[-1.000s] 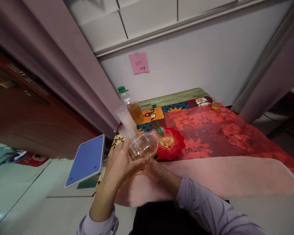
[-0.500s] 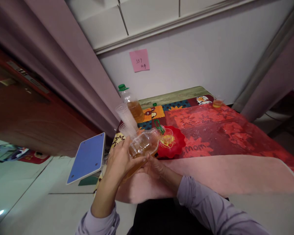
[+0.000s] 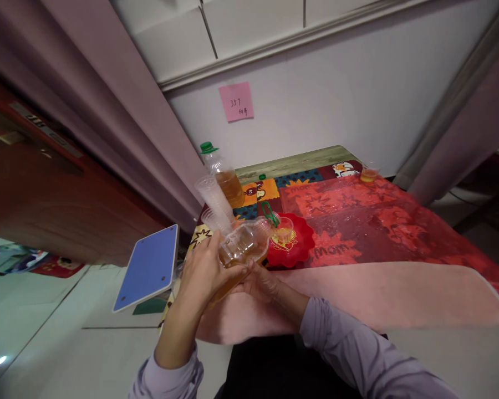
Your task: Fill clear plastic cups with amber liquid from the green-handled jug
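Two hands [image 3: 199, 271] [image 3: 263, 284]: fingers [image 3: 234, 272] clamped round tilted bottle [image 3: 244, 244] | cup stack [image 3: 213, 197] near table's left edge [image 3: 199, 235]

- A lived-in indoor room, most like one in a home; which room cannot be told.
- Mauve curtains [image 3: 120, 111] hang beyond the table's left edge, with more drapery [image 3: 453, 127] past its far right corner.
- A reddish-brown wooden panel [image 3: 54, 216], seemingly a door, stands to the left.
- Pale glossy tiles [image 3: 45, 332] cover the floor.
- The table [image 3: 307, 157] wears a colourful patchwork-print tablecloth [image 3: 336, 249] lettered "Mom".
- Household tableware sits toward its left edge: stacked clear plastic cups [image 3: 213, 197] and a red scalloped dish [image 3: 305, 246].
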The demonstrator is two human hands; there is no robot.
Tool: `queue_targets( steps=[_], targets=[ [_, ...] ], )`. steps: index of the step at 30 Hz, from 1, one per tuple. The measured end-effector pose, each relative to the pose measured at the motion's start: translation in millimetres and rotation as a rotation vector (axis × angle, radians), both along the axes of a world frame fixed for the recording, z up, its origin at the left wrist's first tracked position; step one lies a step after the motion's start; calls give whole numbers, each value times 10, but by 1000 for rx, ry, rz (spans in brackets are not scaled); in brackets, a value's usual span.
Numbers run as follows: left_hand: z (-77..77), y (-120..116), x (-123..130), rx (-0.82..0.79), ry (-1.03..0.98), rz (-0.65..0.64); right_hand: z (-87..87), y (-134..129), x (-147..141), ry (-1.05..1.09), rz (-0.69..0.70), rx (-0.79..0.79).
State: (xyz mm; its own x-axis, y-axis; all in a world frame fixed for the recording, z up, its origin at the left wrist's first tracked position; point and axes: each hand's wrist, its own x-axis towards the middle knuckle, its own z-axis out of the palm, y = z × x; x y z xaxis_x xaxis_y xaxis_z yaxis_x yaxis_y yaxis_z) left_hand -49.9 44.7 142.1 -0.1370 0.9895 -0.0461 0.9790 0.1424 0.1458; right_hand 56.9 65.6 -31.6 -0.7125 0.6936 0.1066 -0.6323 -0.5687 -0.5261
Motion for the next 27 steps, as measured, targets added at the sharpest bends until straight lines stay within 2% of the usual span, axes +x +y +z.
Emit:
queue_targets(
  steps=[10,20,27],
  targets=[
    [-17,6,-4,0,8,3,33,5,15,-70,-8,11],
    [16,-6,46,4,-8,16,134,-23,32,-24,-7,9],
    [-3,-9,23,14,-10,12,102,-19,20,-16,6,14]
  ],
)
